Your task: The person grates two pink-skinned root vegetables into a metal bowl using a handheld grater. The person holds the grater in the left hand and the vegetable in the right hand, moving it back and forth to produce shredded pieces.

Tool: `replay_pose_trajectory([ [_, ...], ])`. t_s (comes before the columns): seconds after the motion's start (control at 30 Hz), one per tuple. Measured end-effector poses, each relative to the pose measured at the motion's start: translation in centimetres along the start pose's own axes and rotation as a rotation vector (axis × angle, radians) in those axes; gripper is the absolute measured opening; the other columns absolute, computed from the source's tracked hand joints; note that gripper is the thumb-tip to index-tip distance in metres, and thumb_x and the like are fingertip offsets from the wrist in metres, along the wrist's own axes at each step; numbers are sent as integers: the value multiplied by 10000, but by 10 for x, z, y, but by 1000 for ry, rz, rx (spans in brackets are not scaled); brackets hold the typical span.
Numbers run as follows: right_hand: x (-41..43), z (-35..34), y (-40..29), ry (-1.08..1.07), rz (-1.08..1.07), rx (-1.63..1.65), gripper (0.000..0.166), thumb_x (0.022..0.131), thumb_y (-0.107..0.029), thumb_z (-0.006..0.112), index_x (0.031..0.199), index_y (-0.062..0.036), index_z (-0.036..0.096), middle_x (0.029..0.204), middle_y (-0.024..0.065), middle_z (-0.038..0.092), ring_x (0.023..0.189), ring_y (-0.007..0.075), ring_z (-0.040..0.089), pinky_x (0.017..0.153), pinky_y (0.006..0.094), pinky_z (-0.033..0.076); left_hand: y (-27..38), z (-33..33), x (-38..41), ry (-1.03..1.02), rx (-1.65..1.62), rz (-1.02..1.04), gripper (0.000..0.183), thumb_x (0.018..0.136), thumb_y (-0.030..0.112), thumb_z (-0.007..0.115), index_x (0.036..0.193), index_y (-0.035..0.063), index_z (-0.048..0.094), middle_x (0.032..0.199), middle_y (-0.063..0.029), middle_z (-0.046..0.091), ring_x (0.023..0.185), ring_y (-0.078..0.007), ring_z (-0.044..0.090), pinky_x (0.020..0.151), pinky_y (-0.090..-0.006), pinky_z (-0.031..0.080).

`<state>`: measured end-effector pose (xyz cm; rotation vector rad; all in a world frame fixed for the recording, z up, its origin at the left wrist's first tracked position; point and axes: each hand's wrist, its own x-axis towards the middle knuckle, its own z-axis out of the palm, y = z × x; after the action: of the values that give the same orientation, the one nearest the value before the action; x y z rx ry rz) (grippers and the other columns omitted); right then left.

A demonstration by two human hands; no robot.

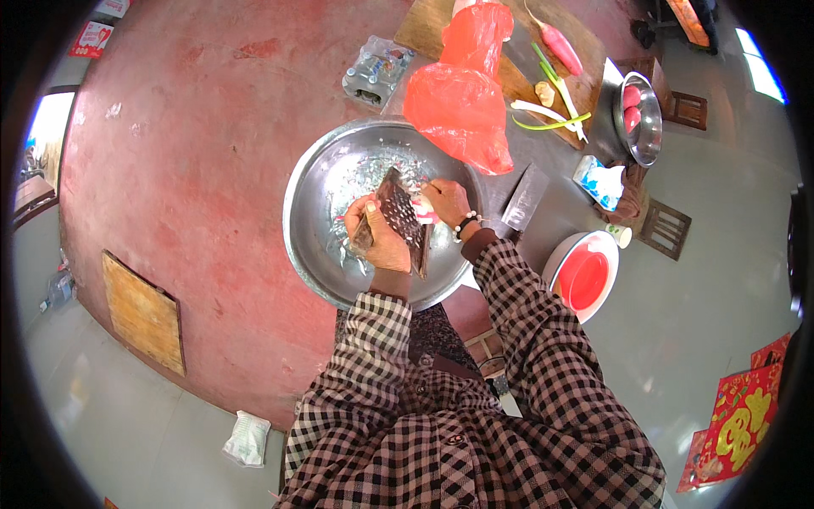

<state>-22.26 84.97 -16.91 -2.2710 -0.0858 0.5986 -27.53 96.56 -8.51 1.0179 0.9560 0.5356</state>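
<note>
Over a wide stainless steel basin [311, 248], my left hand [383, 238] grips a wooden-framed grater [402, 213], which is held at a tilt. White shreds cling to its dark perforated face. My right hand [447, 202], with a beaded bracelet at the wrist, has its fingers closed on a piece of red-skinned radish [425, 211] against the grater's right side. My fingers partly hide the piece. Fine white and pink radish shreds [375, 168] lie in the basin under and around the grater.
Right of the basin lie a cleaver [526, 197] and an enamel bowl [604, 245] with a red inside. Beyond are a red plastic bag [461, 108], a cutting board [423, 28] with a radish [561, 49], scallions and ginger, a steel bowl [650, 127] of radishes, tissues [599, 182] and shrink-wrapped bottles [380, 69].
</note>
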Motion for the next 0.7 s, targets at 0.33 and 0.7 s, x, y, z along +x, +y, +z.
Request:
replay_pose_trajectory([
  [0.33,-16,0,-26,152,-144,-114,171,788,-197,495,742,-33,510,673,178,532,651,372,538,567,437,428,-10,-3,4,-6,66,83,129,853,115,482,926,8,478,899,-76,519,841,-135,483,780,-268,407],
  [0.7,23,10,-34,18,154,-360,250,753,-265,479,791,-29,552,785,190,575,707,372,569,605,459,439,-5,11,-2,-28,79,55,132,856,114,475,927,3,476,893,-69,509,847,-144,489,786,-271,407],
])
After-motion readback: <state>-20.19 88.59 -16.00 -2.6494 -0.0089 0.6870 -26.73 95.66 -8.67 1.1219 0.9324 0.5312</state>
